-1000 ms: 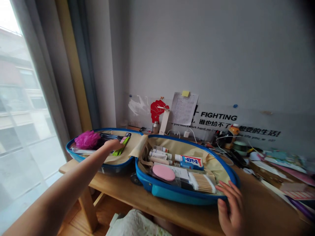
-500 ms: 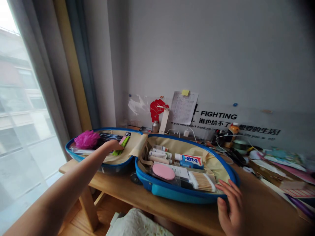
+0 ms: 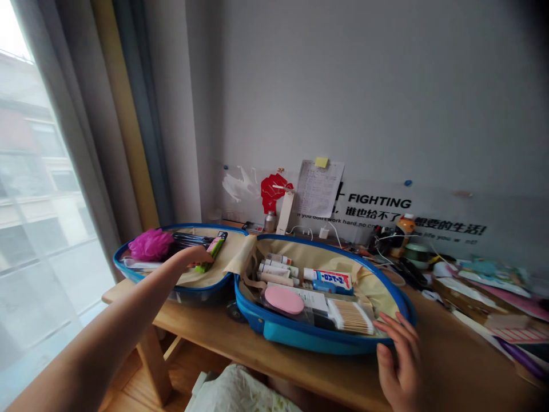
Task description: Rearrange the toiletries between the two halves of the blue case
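A blue-rimmed suitcase [image 3: 326, 339] lies opened out into two halves on a wooden table. My left hand [image 3: 199, 256] reaches into its left half, fingers closed at a green and pink packet [image 3: 214, 247]; the fingertips are partly hidden. Left of the packet are dark slim items [image 3: 191, 239] and a magenta bath puff [image 3: 151, 245]. My right hand [image 3: 400, 352] has its fingers spread over the rim of the right half and holds nothing. Near it lie cotton swabs [image 3: 350, 316], a pink oval item [image 3: 283, 300], a toothpaste box [image 3: 329, 278] and several small tubes [image 3: 278, 268].
The wooden table [image 3: 446, 366] extends right, where papers and packets [image 3: 493, 277] lie in clutter. An orange bottle [image 3: 402, 234], a green jar [image 3: 417, 255] and cables are at the wall. Curtains [image 3: 92, 143] and a window stand on the left.
Almost nothing differs. My left hand has shifted very slightly at the packet, and the view has moved a little. My right hand stays at the rim.
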Demonstrator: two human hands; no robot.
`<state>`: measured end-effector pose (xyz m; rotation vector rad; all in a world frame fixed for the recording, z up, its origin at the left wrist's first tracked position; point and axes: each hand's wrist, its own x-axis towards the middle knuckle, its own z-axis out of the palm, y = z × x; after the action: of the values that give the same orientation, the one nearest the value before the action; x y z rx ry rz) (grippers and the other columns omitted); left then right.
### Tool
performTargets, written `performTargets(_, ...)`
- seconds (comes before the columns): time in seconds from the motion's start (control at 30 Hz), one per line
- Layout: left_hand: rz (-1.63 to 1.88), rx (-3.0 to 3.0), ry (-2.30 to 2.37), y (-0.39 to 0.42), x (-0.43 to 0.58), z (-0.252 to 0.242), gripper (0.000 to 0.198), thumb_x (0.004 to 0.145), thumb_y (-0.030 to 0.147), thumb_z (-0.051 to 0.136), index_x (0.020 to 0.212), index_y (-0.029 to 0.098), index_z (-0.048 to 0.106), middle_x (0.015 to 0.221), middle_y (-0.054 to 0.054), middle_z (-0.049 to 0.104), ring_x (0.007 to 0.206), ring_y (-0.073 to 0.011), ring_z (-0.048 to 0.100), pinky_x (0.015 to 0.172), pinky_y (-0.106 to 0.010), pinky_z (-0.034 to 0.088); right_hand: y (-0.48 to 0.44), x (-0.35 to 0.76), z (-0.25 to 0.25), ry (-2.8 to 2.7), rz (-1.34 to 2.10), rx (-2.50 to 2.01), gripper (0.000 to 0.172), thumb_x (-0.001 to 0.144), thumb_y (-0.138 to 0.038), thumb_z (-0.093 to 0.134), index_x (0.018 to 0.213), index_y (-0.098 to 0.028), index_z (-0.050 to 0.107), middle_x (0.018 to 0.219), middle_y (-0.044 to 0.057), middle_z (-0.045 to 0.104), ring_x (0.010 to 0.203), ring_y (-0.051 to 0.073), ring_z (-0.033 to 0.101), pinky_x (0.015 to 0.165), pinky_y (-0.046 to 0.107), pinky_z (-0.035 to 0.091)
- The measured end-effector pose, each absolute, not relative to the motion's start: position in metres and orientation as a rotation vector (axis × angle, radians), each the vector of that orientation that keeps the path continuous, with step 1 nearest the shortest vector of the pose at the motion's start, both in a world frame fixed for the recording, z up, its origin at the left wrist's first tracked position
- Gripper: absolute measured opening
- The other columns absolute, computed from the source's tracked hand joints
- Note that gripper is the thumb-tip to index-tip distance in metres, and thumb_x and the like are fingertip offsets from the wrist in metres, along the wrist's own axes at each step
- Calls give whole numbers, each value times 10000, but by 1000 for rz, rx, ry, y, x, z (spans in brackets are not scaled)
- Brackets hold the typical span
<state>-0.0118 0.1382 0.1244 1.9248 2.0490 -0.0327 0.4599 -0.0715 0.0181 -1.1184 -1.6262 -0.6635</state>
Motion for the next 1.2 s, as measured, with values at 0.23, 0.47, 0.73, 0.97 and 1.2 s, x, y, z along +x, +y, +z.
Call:
performTargets(0.23,52,2228,2064,130,13,164,327,963,431,569,1116,149,635,1082,-72,671,959,-200,651,860,-397,541,-71,459,19,-1619,-667,-1112,321,995,-419,405,1134,-211,606,1149,129,648,1258,328,531,996,531,452)
performTargets(0.47,125,2756,1367,98,108,181,312,861,381,637,1139,247,683,1156,-48,681,1002,-211,658,880,-270,482,-71,458,19,-1613,-657,-1098,319,1001,-425,407,1120,-207,608,1146,133,644,1257,329,523,987,531,441)
performTargets(0.73,-153,2817,1056,85,163,151,378,787,323,733,1141,200,690,1085,-93,709,955,-244,678,823,-314,520,-72,459,19,-1626,-663,-1116,313,1000,-407,395,1127,-213,604,1146,129,642,1253,324,525,987,539,444)
performTargets(0.97,-166,2774,1046,86,160,141,328,799,325,728,1101,205,678,1058,-58,731,956,-220,675,784,-281,504,-72,456,21,-1628,-673,-1099,316,1011,-407,386,1134,-199,591,1150,140,636,1261,320,513,984,529,437)
performTargets(1.2,-77,2735,1109,83,155,136,248,810,265,694,1053,220,712,1012,-28,740,900,-184,672,723,-238,477,-72,457,21,-1642,-686,-1120,324,1007,-415,387,1135,-201,595,1161,135,635,1276,330,508,990,536,442)
